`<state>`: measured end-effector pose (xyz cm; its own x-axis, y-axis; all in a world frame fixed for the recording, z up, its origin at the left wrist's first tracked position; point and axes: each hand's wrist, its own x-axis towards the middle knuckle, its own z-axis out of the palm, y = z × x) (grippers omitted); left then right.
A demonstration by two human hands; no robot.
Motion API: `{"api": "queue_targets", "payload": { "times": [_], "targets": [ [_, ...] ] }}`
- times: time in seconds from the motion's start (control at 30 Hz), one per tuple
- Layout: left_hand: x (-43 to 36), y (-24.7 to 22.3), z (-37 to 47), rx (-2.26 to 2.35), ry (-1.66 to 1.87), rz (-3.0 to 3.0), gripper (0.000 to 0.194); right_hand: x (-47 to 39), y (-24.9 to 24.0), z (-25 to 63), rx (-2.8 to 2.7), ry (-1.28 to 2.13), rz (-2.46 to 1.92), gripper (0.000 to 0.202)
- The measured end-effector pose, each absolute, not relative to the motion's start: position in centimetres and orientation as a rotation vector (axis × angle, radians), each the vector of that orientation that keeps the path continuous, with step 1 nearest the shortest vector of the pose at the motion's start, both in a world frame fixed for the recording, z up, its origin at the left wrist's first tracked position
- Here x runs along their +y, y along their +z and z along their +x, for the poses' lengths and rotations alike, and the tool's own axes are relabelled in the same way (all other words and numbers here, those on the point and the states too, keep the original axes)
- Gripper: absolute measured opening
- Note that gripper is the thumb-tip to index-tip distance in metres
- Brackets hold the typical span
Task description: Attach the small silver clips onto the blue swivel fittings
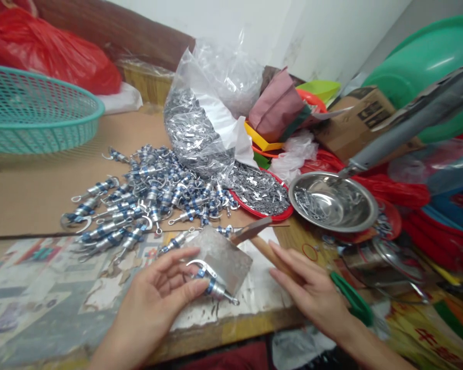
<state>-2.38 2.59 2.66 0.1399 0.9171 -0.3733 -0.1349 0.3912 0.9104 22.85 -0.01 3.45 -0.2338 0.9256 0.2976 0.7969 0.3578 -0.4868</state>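
Note:
Between the thumb and fingers of my left hand is a small silver-and-blue metal fitting with a curved hook at one end and a ring at the other. It lies over the near part of a flat metal plate. My right hand is closed around the wooden handle of a hammer, whose head is above the plate's far right edge. Just beyond the plate, a heap of similar hooked fittings spreads over the cardboard.
A clear bag of small metal pieces leans behind the heap, beside a red dish of them. On the right are a steel bowl, a metal pot and green scissors handles. A turquoise basket stands at left.

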Motion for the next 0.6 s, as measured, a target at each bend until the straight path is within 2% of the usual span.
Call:
{"api": "queue_targets", "payload": {
  "times": [0.07,0.13,0.23,0.33,0.47,0.6],
  "targets": [
    [2.6,2.7,-2.6,1.227,0.854,1.054,0.022,1.0,2.1,24.4,-1.996,0.335,-1.652,0.040],
    [2.5,2.5,-2.9,1.280,0.868,1.313,0.014,2.0,1.3,25.6,-2.051,0.368,-1.724,0.038],
    [2.5,1.9,-3.7,1.334,0.981,1.673,0.009,4.5,1.4,26.2,-2.133,0.286,-1.707,0.026],
    [2.7,1.5,-3.9,1.311,1.019,1.881,0.006,8.9,2.2,25.7,-2.043,0.099,-1.737,0.026],
    [3.0,2.1,-3.1,1.224,0.939,1.878,0.006,15.3,2.5,24.6,-2.014,-0.001,-1.816,0.018],
    [2.9,2.9,-2.7,1.251,0.973,1.766,0.004,17.6,2.3,24.2,-1.998,-0.034,-1.862,0.013]
  ]
}}
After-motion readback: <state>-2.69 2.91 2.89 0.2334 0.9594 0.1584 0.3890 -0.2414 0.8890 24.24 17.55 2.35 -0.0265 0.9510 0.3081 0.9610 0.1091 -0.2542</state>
